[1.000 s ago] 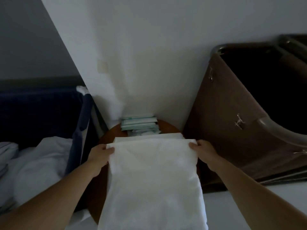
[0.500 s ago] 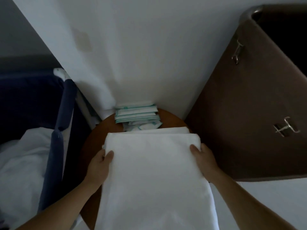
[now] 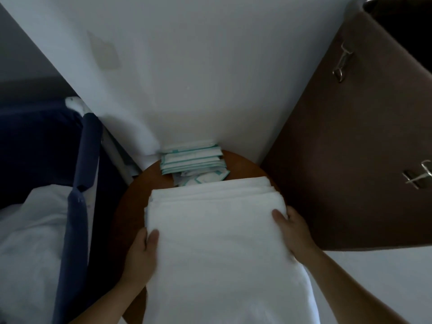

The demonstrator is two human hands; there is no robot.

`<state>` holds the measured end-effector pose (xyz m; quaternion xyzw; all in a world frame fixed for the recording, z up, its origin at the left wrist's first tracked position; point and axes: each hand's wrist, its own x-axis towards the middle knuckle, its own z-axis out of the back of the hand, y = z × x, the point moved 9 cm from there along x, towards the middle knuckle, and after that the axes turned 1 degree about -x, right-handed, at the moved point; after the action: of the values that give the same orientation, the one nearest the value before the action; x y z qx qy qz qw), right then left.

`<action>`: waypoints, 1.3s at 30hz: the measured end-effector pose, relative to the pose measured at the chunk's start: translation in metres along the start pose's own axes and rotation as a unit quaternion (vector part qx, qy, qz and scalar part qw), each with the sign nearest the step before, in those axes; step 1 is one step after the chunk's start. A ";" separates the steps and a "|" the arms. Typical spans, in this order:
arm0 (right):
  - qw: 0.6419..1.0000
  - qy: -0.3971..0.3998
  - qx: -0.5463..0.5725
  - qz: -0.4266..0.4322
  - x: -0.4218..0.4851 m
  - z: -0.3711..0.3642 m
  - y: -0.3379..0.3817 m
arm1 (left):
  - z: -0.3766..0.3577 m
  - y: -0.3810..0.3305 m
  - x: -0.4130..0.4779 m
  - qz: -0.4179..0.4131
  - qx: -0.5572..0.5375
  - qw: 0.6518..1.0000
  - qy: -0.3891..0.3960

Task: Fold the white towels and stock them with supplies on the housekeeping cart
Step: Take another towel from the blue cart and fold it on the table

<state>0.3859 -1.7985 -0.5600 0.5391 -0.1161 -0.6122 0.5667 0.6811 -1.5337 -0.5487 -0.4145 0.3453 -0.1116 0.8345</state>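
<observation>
A stack of folded white towels (image 3: pixel 217 230) lies on a round brown wooden surface (image 3: pixel 131 206), its near end hanging toward me. My left hand (image 3: pixel 142 256) grips the top towel's left edge, thumb on top. My right hand (image 3: pixel 292 230) grips the right edge the same way, thumb on top and fingers hidden under the cloth. Behind the towels, a pile of white and teal supply packets (image 3: pixel 191 160) leans against the white wall.
A brown fabric laundry bag (image 3: pixel 350 148) with metal clips stands on the right. On the left a dark blue bin (image 3: pixel 81 183) holds crumpled white linen (image 3: pixel 30 242). A white wall (image 3: pixel 198 66) closes the back. Pale floor (image 3: pixel 385 277) shows at lower right.
The view has tilted down and closer. Both hands have slid back along the towel's sides toward me, away from its far corners, and the towel now rests on the stack.
</observation>
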 end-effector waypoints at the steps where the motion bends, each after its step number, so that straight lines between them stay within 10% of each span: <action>1: 1.000 -0.002 0.006 0.018 0.001 0.002 0.008 | 0.003 -0.007 0.000 -0.015 -0.012 1.000 -0.008; 17: 0.998 -0.008 -0.033 -0.060 -0.005 0.013 -0.025 | 0.004 0.042 -0.014 0.128 -0.141 0.982 -0.011; 30: 0.983 0.050 -0.049 -0.171 -0.119 0.032 -0.117 | -0.002 0.110 -0.103 0.205 -0.076 0.964 0.154; 39: 0.978 -0.091 -0.184 0.041 -0.117 0.048 -0.061 | 0.017 0.093 -0.106 0.058 0.066 0.996 0.034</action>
<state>0.2867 -1.7046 -0.5254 0.3622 -0.0744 -0.6457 0.6681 0.6052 -1.4147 -0.5623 -0.3334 0.3891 -0.0995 0.8530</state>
